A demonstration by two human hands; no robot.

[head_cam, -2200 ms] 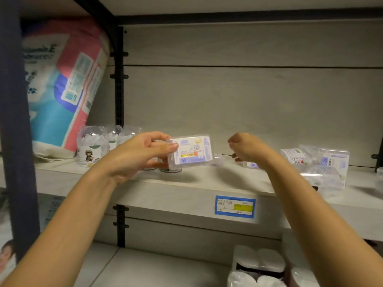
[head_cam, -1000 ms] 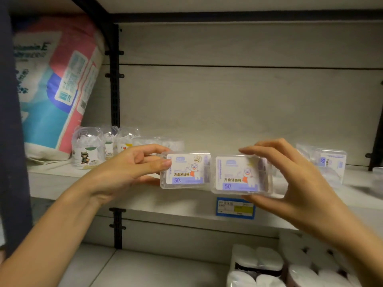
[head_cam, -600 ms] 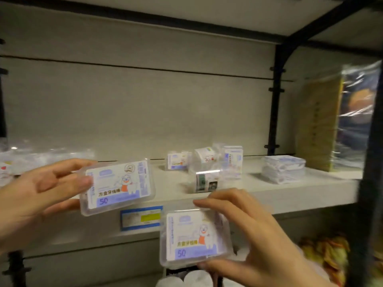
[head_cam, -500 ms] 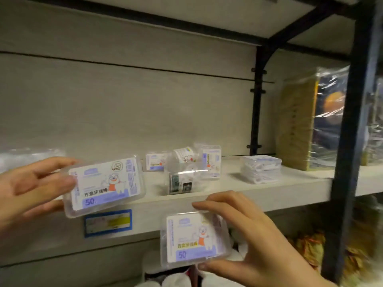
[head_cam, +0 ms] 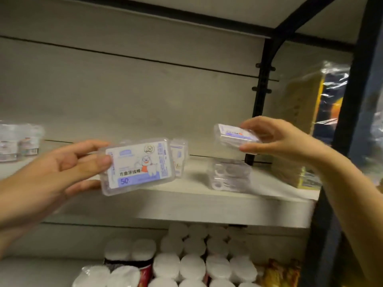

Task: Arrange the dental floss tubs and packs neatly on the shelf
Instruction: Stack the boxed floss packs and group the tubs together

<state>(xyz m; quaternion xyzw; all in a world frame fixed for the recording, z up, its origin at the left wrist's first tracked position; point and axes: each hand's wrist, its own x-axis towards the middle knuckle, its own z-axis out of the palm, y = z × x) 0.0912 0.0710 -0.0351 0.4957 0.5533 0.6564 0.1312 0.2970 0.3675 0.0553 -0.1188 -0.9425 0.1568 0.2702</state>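
My left hand (head_cam: 62, 170) pinches a clear flat floss pack (head_cam: 138, 165) by its left end, label facing me, in front of the pale shelf (head_cam: 207, 206). My right hand (head_cam: 277, 139) grips a second floss pack (head_cam: 234, 136), tilted nearly flat, above a stack of clear floss packs (head_cam: 230, 176) lying on the shelf. Another pack (head_cam: 179, 160) stands upright just behind the left-hand pack. Blurred floss tubs (head_cam: 19, 142) stand at the shelf's far left.
A black upright post (head_cam: 261, 100) and a wrapped yellow and dark package (head_cam: 306, 129) close off the shelf's right end. A dark frame post (head_cam: 339, 183) runs down the right foreground. White wrapped rolls (head_cam: 196, 257) fill the shelf below.
My view has swung right along the shelf. My right hand has risen from below the shelf edge to above the stack, turning its pack flat. My left hand still holds its pack.
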